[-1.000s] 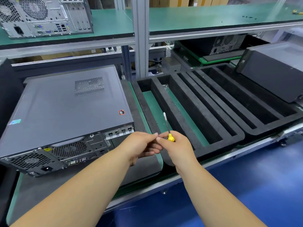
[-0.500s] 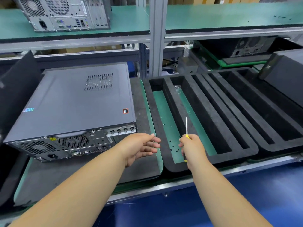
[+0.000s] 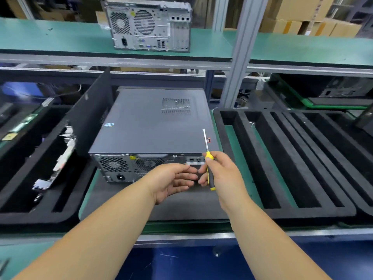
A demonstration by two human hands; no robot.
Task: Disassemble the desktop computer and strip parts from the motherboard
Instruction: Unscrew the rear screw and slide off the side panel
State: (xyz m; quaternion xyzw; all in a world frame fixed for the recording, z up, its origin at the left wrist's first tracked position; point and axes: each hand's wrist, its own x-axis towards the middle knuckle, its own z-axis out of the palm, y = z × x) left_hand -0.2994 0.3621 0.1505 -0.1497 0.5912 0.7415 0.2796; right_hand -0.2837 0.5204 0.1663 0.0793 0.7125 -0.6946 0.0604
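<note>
1. The desktop computer (image 3: pixel 153 126) lies on its side on the dark mat (image 3: pixel 187 205) at the centre of my view, rear panel facing me, side cover uppermost and not yet removed.
2. My right hand (image 3: pixel 221 174) grasps a yellow-and-black screwdriver (image 3: pixel 207 158) by the handle, shaft pointing to 12 o'clock, just off the rear panel's right end.
3. My left hand (image 3: pixel 171 182) is relaxed and holds nothing, fingers extended toward 3 o'clock, nearly meeting the right hand's fingers in front of the rear panel.
4. I judge the case heavy and rigid, with smooth painted steel that slides on the mat. I would brace it flat-handed on the top cover, or grip the rear edges near the fan grilles, minding sharp stamped metal.
5. The cover's fixing screws are too small to make out; I expect them along the rear rim.
6. Black foam trays (image 3: pixel 282 158) sit at 3 o'clock; a second tower (image 3: pixel 149 27) stands on the shelf at 12 o'clock.
</note>
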